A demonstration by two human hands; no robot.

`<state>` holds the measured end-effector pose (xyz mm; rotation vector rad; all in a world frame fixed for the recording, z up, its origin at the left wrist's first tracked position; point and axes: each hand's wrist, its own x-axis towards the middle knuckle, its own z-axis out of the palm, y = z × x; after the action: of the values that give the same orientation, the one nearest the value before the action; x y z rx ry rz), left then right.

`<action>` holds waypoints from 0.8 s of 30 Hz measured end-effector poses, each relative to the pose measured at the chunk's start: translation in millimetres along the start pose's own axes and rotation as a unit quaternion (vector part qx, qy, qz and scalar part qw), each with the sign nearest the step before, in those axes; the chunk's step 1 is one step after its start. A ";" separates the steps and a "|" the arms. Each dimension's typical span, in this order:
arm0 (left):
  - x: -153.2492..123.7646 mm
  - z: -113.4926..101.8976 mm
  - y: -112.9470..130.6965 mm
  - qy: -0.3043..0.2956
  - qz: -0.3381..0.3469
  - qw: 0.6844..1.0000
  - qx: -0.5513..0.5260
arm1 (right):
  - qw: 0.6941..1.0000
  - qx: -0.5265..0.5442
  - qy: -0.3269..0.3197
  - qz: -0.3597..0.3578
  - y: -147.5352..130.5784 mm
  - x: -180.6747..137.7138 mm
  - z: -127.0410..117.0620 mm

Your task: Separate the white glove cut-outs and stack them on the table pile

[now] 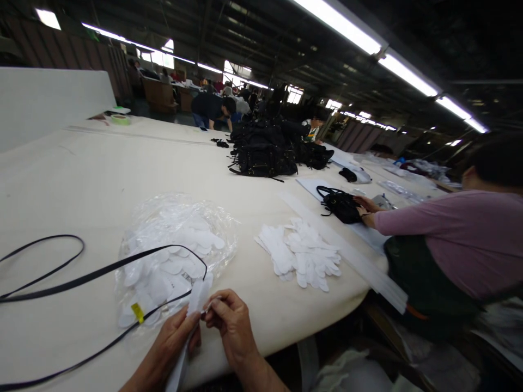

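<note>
My left hand [174,340] and my right hand [229,321] meet at the near table edge, both pinched on a narrow white strip [199,294] that stands up between them. The end of a long black strap [102,269] reaches this strip; the strap loops away to the left over the cream table [102,174]. Just beyond my hands lies a clear plastic bag [175,247] full of white oval pieces, with a small yellow tag [138,312] at its near edge.
Several loose white pieces [300,253] lie fanned out to the right. A person in a pink sleeve [441,228] at the right handles a black bag [341,204]. A heap of black bags [265,147] sits farther back. Other people work in the distance.
</note>
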<state>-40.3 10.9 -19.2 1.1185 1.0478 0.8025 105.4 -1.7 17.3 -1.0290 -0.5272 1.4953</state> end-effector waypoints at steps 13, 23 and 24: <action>-13.5 5.5 14.2 -0.008 -0.003 1.000 0.021 | 0.988 -0.148 0.001 0.047 -50.2 10.9 -31.4; -16.5 0.7 12.9 -0.095 0.044 0.983 0.153 | 0.976 -0.165 -0.122 0.078 -43.3 12.9 -23.2; -16.1 0.6 12.2 -0.089 0.046 0.983 0.153 | 0.976 -0.170 -0.115 0.066 -43.2 13.2 -22.6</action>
<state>-45.0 -0.8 -3.3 1.4824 0.9952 0.6121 149.0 14.9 36.7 -1.1773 -0.9195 1.6898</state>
